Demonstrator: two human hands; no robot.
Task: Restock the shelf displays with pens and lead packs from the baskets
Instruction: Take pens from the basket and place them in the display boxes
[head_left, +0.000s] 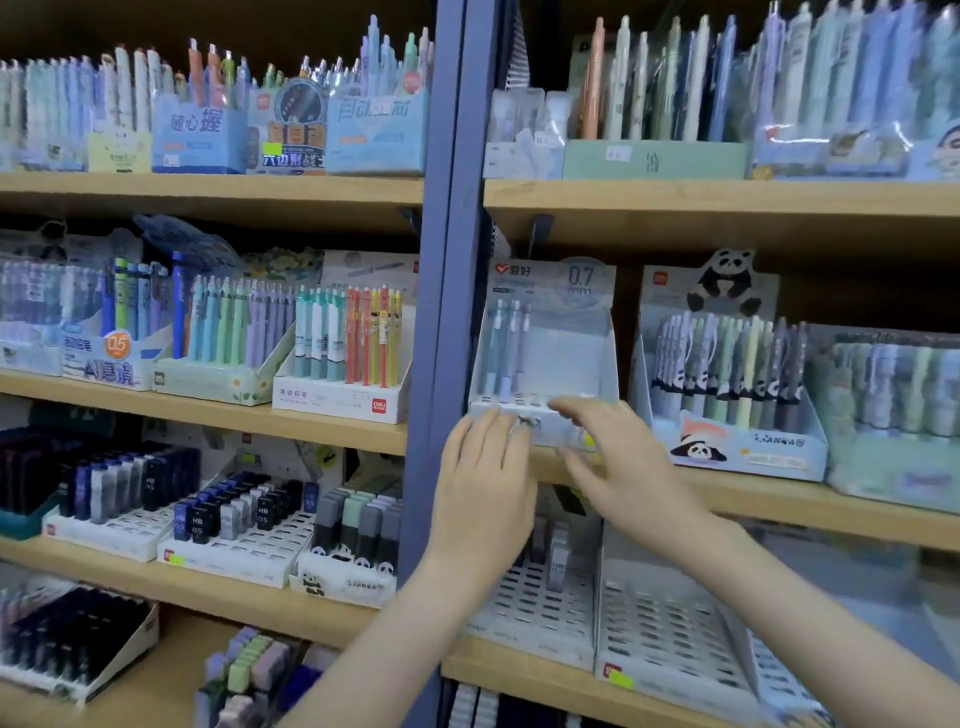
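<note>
While the 0.7 mm box (569, 358) holds three pens (506, 348) (most slots bare), restocking looks barely begun. The left hand (485, 473) lies flat-fingered on its front; the grip of the right hand (623, 462) beside it I cannot tell.

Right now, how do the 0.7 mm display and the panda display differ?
Fill: the 0.7 mm display holds a few pens at its left, other slots bare; the panda display carries a full row. Header: the 0.7 mm display shows printed text, the panda display a panda cutout. Contact: left hand and right hand reach the 0.7 mm display's front; the panda display is untouched. Both share one shelf.
</note>
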